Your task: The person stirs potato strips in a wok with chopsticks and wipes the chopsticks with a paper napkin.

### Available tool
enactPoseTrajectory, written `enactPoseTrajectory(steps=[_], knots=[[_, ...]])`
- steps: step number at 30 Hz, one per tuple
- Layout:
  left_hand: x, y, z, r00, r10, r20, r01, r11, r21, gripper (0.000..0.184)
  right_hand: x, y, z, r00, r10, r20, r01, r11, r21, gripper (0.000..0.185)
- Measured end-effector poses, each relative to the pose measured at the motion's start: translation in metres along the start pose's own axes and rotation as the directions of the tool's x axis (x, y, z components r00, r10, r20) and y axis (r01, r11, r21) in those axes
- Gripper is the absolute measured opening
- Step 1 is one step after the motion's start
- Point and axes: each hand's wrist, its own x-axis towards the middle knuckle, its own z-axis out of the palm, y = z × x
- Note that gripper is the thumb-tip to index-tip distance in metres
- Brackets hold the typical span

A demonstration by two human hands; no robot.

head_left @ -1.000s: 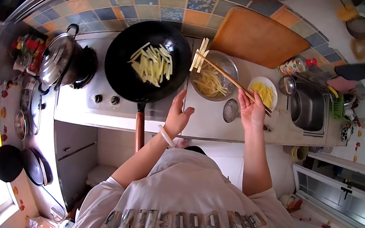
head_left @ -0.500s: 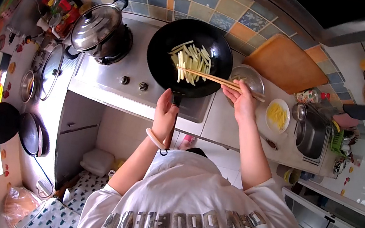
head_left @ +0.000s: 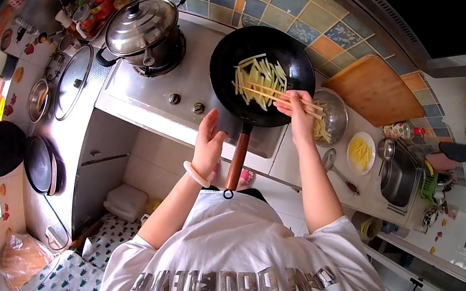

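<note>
A black wok [head_left: 226, 92] with a brown wooden handle [head_left: 238, 157] sits on the stove. Pale vegetable strips [head_left: 263, 78] lie in a heap inside it. My right hand [head_left: 300, 116] is closed around a pair of wooden chopsticks [head_left: 274, 94], whose tips reach into the strips. Left of the wok handle and apart from it is my left hand [head_left: 208, 141], fingers extended and holding nothing. Beside the wok, partly behind my right hand, a metal bowl [head_left: 341, 111] contains more pale strips.
A lidded steel pot [head_left: 141, 30] stands on the left burner. On the right are a cutting board [head_left: 375, 92] leaning on the tiles, a plate of yellow strips [head_left: 361, 152], a ladle [head_left: 342, 176] and the sink [head_left: 400, 178]. The counter edge runs below the wok.
My left hand has come away from the wok handle to its left. The chopsticks remain in my right hand over the wok, and more strips in the bowl are exposed. The view has shifted slightly.
</note>
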Motion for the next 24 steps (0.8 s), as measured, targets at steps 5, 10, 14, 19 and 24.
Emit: enactPoseTrajectory(steps=[5, 10, 14, 19, 24], knots=[[0.005, -0.005, -0.004, 0.999, 0.009, 0.031, -0.009, 1.000, 0.011, 0.058, -0.009, 0.020, -0.001, 0.994, -0.103, 0.034, 0.104, 0.994, -0.020, 0.020], [0.005, -0.005, 0.000, 0.998, -0.004, 0.065, 0.002, 1.000, 0.030, 0.058, -0.017, 0.028, 0.000, 0.988, -0.155, 0.029, 0.157, 0.981, -0.114, 0.018], [0.006, -0.009, -0.001, 0.996, 0.017, 0.082, -0.022, 0.998, 0.063, 0.057, -0.026, 0.015, -0.013, 0.992, -0.123, -0.008, 0.121, 0.983, -0.141, 0.016], [0.003, -0.003, 0.002, 0.995, -0.009, 0.097, 0.001, 0.997, 0.077, 0.057, -0.022, 0.022, 0.004, 0.974, -0.221, 0.043, 0.223, 0.974, -0.038, 0.017], [0.006, -0.008, -0.001, 0.992, 0.040, 0.122, -0.051, 0.994, 0.095, 0.056, -0.024, 0.033, 0.001, 0.976, -0.215, 0.043, 0.219, 0.967, -0.132, 0.019]])
